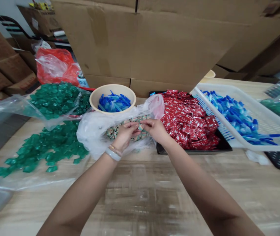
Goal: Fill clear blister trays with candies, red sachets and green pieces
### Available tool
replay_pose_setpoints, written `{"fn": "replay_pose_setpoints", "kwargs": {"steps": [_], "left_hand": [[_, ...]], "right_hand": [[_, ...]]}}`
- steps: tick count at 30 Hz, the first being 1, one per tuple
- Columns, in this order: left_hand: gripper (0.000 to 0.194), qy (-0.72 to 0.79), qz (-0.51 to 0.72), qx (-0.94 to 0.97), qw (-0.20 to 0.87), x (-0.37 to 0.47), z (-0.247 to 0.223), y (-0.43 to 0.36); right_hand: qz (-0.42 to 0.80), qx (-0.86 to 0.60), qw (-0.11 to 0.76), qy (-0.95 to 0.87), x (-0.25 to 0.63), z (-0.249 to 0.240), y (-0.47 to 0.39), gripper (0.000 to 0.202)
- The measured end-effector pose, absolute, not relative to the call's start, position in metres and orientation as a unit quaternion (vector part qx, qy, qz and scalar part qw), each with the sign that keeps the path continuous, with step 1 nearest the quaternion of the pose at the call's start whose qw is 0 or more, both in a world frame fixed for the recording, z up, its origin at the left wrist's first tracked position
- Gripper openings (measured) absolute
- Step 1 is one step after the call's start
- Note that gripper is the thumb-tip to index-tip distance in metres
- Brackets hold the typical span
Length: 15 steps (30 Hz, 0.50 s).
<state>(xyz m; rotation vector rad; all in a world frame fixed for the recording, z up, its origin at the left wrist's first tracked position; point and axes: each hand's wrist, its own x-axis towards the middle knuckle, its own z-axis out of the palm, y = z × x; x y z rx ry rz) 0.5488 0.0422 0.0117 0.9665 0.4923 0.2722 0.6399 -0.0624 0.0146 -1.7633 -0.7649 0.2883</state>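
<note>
My left hand (126, 133), with a bracelet and a pale band at its wrist, is closed in a pinch over a white plastic bag (90, 132). My right hand (156, 129) pinches close beside it, the fingertips of both nearly meeting. Between them shows a small patterned piece, like the small patterned packets (114, 131) heaped in the bag below. Which hand grips it is not clear. Right of my right hand, red printed packets (186, 121) fill a black tray (223, 146). Behind the bag stands a cream bowl (94, 100) of blue pieces (114, 102).
Green translucent pieces (53, 141) lie in a spread and a heap at the left, partly under clear plastic. A white basket (268, 114) at the right holds blue and white pieces (235, 111). Cardboard (154, 46) rises behind. A red bag (56, 65) sits back left.
</note>
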Motion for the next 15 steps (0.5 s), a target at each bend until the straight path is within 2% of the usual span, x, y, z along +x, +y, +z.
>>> {"fn": "replay_pose_setpoints", "kwargs": {"steps": [4, 6, 10, 15], "left_hand": [[0.003, 0.271, 0.159, 0.461, 0.830, 0.551, 0.010, 0.037], [0.004, 0.258, 0.173, 0.478, 0.821, 0.551, 0.010, 0.035], [0.015, 0.192, 0.194, 0.521, 0.809, 0.552, 0.013, 0.035], [0.021, 0.176, 0.195, 0.619, 0.740, 0.562, 0.014, 0.047]], "right_hand": [[0.155, -0.693, 0.674, -0.202, 0.632, 0.005, -0.063, 0.027], [0.167, -0.686, 0.689, -0.165, 0.629, 0.001, -0.060, 0.033], [0.125, -0.714, 0.662, -0.189, 0.628, 0.000, -0.055, 0.028], [0.051, -0.749, 0.584, -0.310, 0.636, 0.007, -0.054, 0.020]]}}
